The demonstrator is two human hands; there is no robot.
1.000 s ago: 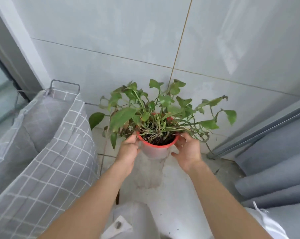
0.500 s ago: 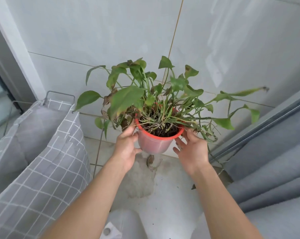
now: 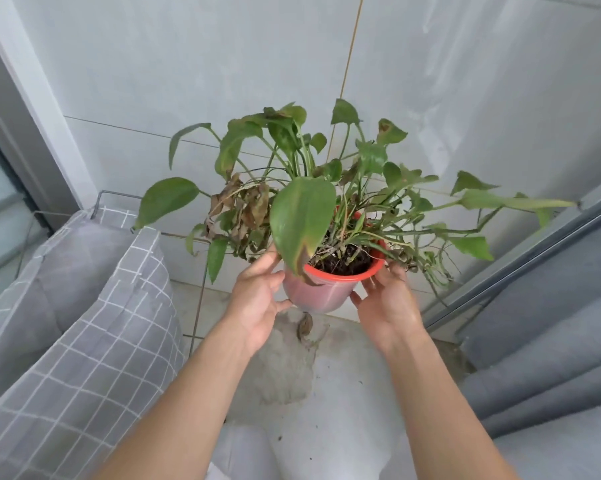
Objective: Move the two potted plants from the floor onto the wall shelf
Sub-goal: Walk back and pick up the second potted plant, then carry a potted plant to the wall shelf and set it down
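Note:
A potted plant (image 3: 321, 294) in a pinkish pot with a red rim hangs in the air above the floor, in front of the tiled wall. Its green leaves spread wide, with some brown dried ones on the left. My left hand (image 3: 257, 296) grips the pot's left side, thumb under it and fingers at the rim. My right hand (image 3: 387, 303) holds the right side, fingers curled up to the rim. No second plant and no wall shelf are in view.
A grey checked fabric basket on a wire frame (image 3: 77, 327) stands at the left. A grey curtain (image 3: 551, 341) and a metal door track (image 3: 520, 268) lie at the right. A dirty damp patch (image 3: 285, 368) marks the floor below the pot.
Both hands have lifted the pot up off the floor and closer to my head. The view has tilted upward along the wall.

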